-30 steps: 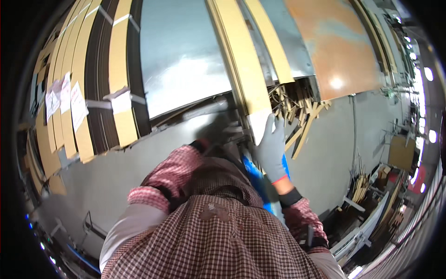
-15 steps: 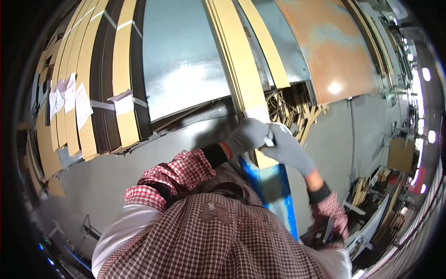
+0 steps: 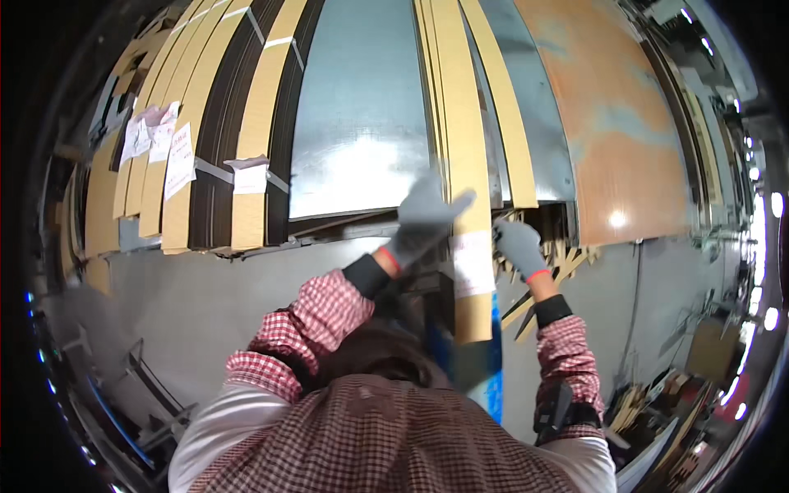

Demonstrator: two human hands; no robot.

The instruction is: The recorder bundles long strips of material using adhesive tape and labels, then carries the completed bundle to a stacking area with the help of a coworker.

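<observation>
A long stack of tan cardboard strips [image 3: 470,168] runs from the far side toward me, its near end sticking out past the table edge. A white printed paper label [image 3: 474,264] lies on its top near that end. My left hand [image 3: 429,209], in a grey glove and slightly blurred, is over the stack's left side, thumb stretched out across the top strip and fingers apart. Beside the stack's right edge is my right hand [image 3: 519,246], also gloved, with its fingers curled. A small dark spot shows at its fingertips; what they hold, if anything, I cannot make out.
Several strapped stacks of strips [image 3: 218,156] with paper labels stand at the left. A grey metal sheet [image 3: 357,123] and a brown-orange sheet [image 3: 612,140] cover the table. Loose offcuts [image 3: 567,267] jut out below its edge. A blue piece [image 3: 496,374] is under the stack's end.
My hands, together over the stack's near end before, have come apart to either side. The left has opened. The white label now lies uncovered, and the view has shifted.
</observation>
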